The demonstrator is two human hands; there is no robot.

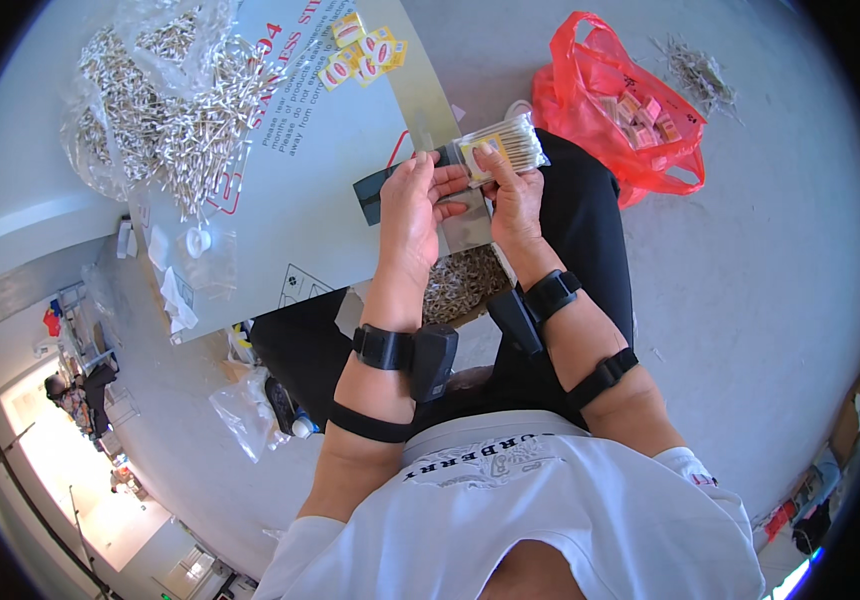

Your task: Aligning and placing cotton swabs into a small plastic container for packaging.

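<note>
Above the lap, left hand [412, 205] and right hand [513, 195] both pinching a small clear packet of cotton swabs [506, 145], loose swab pile [165, 100] on metal sheet [350, 170] far left, red plastic bag [625, 105] near right.

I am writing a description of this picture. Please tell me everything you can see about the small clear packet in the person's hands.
The small clear packet looks like thin transparent plastic, filled with pale sticks lying side by side, with a yellow label inside. It is held roughly level above the person's lap, its far end pointing right. The right hand pinches it from below; the left hand grips its near end beside a dark tool. Whether it is sealed cannot be told.
</note>
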